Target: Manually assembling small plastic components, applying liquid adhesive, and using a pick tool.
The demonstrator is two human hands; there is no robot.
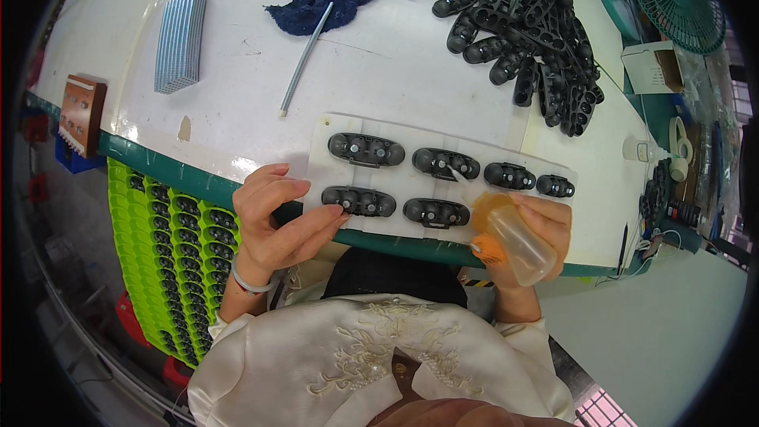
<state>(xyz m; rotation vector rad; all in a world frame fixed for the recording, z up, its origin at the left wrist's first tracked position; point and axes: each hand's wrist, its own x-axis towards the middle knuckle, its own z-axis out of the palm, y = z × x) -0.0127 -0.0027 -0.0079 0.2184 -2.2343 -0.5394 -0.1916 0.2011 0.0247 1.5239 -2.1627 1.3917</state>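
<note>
Right hand [545, 225] grips a squeeze bottle, nozzle at the upper row

The translucent squeeze bottle [531, 253] leans in that hand's closed grasp, its pale nozzle [458, 176] reaching over the second black part [446, 164] of the upper row. Whether the tip touches, or any liquid is coming out, is too small to tell. Six such parts show on the white board [407, 183], which lies at the near edge of the tabletop [229, 111]. The left hand [273, 225] is loosely spread with nothing seen in its grasp, fingertips close by the lower-left part [358, 201].

Good work here probably means small, even squeezes, with the wrist held still and the tip aimed at one spot on each part. Lifting the nozzle clear before crossing to a neighbour should avoid smears. Light left-hand pressure on the board's edge would likely stop it sliding.
</note>
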